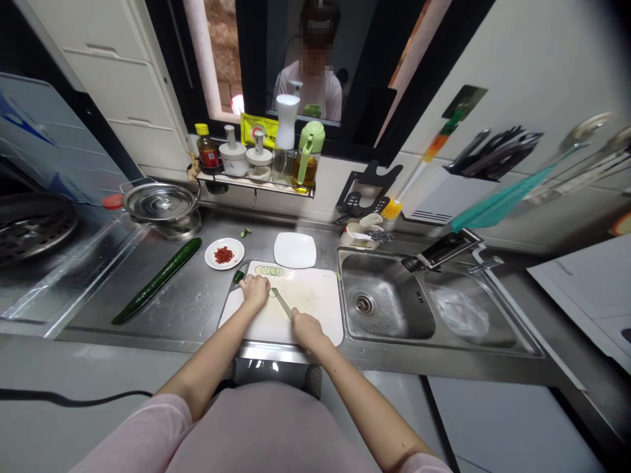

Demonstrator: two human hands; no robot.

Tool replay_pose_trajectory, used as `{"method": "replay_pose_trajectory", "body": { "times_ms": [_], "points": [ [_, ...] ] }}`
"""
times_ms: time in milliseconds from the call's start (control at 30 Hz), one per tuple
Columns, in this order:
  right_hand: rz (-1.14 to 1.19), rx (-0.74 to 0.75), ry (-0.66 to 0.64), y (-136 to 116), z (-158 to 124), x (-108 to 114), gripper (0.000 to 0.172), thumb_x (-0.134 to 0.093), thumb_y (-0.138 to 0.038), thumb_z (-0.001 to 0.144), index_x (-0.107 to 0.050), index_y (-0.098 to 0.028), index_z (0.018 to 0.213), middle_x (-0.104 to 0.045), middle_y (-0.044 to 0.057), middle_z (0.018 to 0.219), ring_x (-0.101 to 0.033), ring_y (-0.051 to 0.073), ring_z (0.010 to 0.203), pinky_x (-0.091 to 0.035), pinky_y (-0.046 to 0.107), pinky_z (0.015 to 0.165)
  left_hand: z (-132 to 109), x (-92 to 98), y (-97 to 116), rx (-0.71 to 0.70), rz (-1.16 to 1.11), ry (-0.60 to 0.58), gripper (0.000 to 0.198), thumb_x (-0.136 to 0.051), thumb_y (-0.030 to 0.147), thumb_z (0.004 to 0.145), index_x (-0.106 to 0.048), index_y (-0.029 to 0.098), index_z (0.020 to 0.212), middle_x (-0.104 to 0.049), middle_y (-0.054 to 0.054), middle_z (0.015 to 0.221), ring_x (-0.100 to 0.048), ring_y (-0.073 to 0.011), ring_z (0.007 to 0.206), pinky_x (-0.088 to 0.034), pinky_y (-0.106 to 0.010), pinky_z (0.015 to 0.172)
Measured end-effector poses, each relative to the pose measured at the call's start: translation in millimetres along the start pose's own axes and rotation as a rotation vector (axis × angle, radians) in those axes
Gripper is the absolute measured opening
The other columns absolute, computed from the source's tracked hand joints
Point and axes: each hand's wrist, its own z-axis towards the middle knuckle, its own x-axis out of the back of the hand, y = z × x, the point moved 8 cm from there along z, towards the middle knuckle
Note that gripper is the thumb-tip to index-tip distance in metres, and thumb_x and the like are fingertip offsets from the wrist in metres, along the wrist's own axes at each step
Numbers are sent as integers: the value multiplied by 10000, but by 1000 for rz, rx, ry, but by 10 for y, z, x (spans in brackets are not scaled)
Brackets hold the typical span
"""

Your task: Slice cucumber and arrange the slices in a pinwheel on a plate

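Note:
A white cutting board [315, 295] lies on the steel counter in front of me. My left hand [255, 289] is curled over a short piece of cucumber [239, 276] at the board's left edge, holding it down. My right hand [305, 327] grips a knife [282, 303] whose blade points up-left toward the left hand's fingers. A row of thin cucumber slices [269, 270] lies along the board's far edge.
A whole long cucumber [158, 280] lies on the counter at left. A small plate of red chilli [224, 253] and an empty white square plate [294, 249] sit behind the board. A steel sink [384, 299] is to the right, a lidded pot [160, 205] at back left, a condiment rack [256, 177] behind.

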Motion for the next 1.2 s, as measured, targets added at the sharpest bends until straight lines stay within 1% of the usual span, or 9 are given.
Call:
{"method": "replay_pose_trajectory", "body": {
  "times_ms": [233,467,733,833,1000,1200],
  "points": [
    [7,6,-5,-20,15,14,375,-346,-73,866,-478,-132,1212,-677,183,1031,-639,273,1018,-475,359,783,-2,7,-1,11,-4,3,203,-494,246,828,-688,227,774,-680,-78,1043,-423,-293,1087,-243,-431,840],
    [-2,-6,-28,21,-27,-17,368,-363,-79,869,-476,-141,1213,-677,179,1030,-640,260,1011,-466,348,793,-16,20,11,1,-9,-4,196,-498,229,818,-691,226,784,-676,-81,1054,-415,-300,1105,-243,-430,841],
    [-15,9,-10,-21,33,11,383,-342,-53,860,-475,-134,1210,-677,185,1023,-640,267,1024,-466,345,779,-9,16,16,-1,-6,-11,207,-494,236,839,-694,223,790,-672,-95,1062,-414,-303,1111,-238,-438,855],
    [-13,12,-10,-3,21,-4,372,-345,-60,866,-477,-134,1206,-678,184,1021,-642,267,1017,-468,347,778,-1,4,5,9,8,-30,208,-491,243,841,-695,226,802,-671,-92,1074,-408,-303,1120,-240,-438,852],
    [-24,17,-16,47,-16,-45,351,-346,-84,878,-482,-138,1197,-680,177,1021,-648,260,1003,-472,347,779,-15,28,13,4,5,-23,215,-480,236,842,-692,226,812,-670,-86,1084,-412,-293,1116,-244,-431,846],
    [-24,10,-3,13,22,-23,373,-337,-59,872,-472,-138,1210,-683,168,1010,-648,246,1000,-468,337,785,-27,42,26,8,0,-29,202,-489,210,828,-688,219,797,-671,-86,1067,-415,-292,1114,-240,-429,844]
  ]
}}
